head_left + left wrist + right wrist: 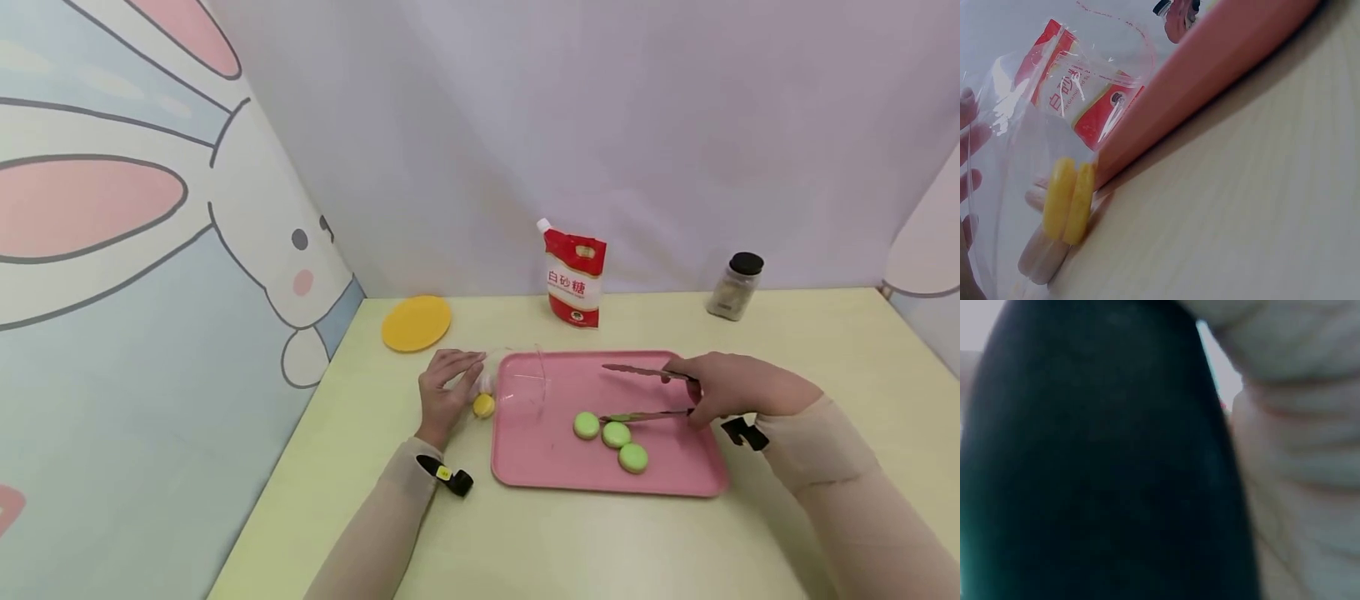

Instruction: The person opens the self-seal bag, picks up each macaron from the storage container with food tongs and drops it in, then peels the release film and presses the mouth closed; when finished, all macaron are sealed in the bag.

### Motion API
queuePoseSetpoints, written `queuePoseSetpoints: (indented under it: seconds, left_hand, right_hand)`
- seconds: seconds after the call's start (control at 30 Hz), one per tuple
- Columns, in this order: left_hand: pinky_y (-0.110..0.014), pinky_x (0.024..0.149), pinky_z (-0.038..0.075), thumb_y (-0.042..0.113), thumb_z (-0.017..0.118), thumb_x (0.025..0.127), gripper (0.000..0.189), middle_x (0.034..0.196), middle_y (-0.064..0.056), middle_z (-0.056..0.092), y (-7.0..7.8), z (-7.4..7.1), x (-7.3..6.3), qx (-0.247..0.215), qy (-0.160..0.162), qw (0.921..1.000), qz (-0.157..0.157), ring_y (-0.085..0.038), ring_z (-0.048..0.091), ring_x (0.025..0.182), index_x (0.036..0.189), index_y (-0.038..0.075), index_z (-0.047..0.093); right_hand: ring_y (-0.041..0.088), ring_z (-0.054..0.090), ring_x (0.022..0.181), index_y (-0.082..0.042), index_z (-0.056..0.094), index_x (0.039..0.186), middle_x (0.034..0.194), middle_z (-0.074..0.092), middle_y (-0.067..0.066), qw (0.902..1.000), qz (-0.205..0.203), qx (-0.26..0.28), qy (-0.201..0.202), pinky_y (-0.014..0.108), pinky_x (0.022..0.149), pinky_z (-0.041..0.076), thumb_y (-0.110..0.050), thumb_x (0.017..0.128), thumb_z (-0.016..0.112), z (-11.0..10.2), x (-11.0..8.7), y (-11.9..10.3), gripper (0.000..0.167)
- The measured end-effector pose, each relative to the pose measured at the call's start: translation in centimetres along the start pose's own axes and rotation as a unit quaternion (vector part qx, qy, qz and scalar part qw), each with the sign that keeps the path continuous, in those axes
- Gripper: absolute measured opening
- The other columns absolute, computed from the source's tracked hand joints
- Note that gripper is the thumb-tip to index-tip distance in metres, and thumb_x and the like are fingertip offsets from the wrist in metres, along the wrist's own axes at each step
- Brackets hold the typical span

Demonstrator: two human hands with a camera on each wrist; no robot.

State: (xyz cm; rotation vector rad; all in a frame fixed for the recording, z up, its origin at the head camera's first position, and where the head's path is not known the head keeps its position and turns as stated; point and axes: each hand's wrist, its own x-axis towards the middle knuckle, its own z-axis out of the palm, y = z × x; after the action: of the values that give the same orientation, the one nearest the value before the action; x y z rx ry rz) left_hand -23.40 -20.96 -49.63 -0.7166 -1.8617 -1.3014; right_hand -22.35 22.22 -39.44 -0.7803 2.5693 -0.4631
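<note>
"L hand (448,390)?"
"Pinching clear bag (1005,115); yellow macaron (483,406) just left of pink tray (540,467)."
"R hand (731,387)?"
"Gripping tongs (651,416), arms apart, over tray; near tip's btwn 2 of 3 green macarons (617,434)."

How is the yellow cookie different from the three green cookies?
The yellow cookie sits just left of the pink tray, while the green cookies lie on it. The yellow cookie seems to be in the clear bag; the green cookies are uncovered. One tip of the tongs is among the green cookies, away from the yellow cookie. All four are round.
</note>
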Motion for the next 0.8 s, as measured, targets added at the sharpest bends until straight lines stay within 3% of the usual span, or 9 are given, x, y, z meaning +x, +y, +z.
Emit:
queuePoseSetpoints:
  seconds: [0.27,0.47,0.6,0.8]
  left_hand:
    - [-0.031,0.086,0.05,-0.008,0.078,0.08,0.02,0.097,-0.015,0.076,-0.2,0.1,0.3,0.0,0.005,0.9999,0.016,-0.031,0.065,0.09,0.1,-0.002,0.078]
    - [-0.032,0.086,0.051,-0.014,0.077,0.078,0.019,0.094,-0.02,0.075,1.1,0.1,0.7,0.0,0.006,0.9998,0.021,-0.035,0.064,0.088,0.096,-0.007,0.077]
    - [-0.032,0.085,0.051,-0.014,0.077,0.079,0.019,0.094,-0.02,0.075,1.5,0.1,0.9,-0.001,0.004,0.9998,0.022,-0.036,0.064,0.088,0.097,-0.008,0.076]
    - [-0.031,0.086,0.051,-0.008,0.078,0.081,0.02,0.097,-0.013,0.077,0.4,0.1,0.4,0.003,0.002,0.9999,0.016,-0.03,0.065,0.091,0.1,-0.001,0.079]
  right_hand:
    - [0.012,0.051,0.068,-0.011,0.06,0.129,0.078,0.056,-0.004,0.9989,-0.015,0.032,-0.03,0.029,0.06,0.043,-0.014,0.069,0.081,0.6,0.3,-1.6,0.063]
    - [0.011,0.051,0.066,-0.013,0.061,0.126,0.077,0.057,-0.005,0.9981,-0.05,0.028,-0.023,0.029,0.059,0.043,-0.017,0.071,0.082,2.0,1.5,-2.8,0.059]
    - [0.011,0.052,0.064,-0.016,0.061,0.114,0.077,0.056,-0.005,0.9978,-0.058,0.028,-0.018,0.029,0.056,0.045,-0.018,0.076,0.08,2.7,2.2,-3.2,0.043]
    - [0.01,0.049,0.048,-0.016,0.053,0.094,0.074,0.055,0.0,0.9972,-0.041,0.059,-0.019,0.029,0.045,0.044,-0.01,0.083,0.07,2.8,2.2,-2.9,0.021]
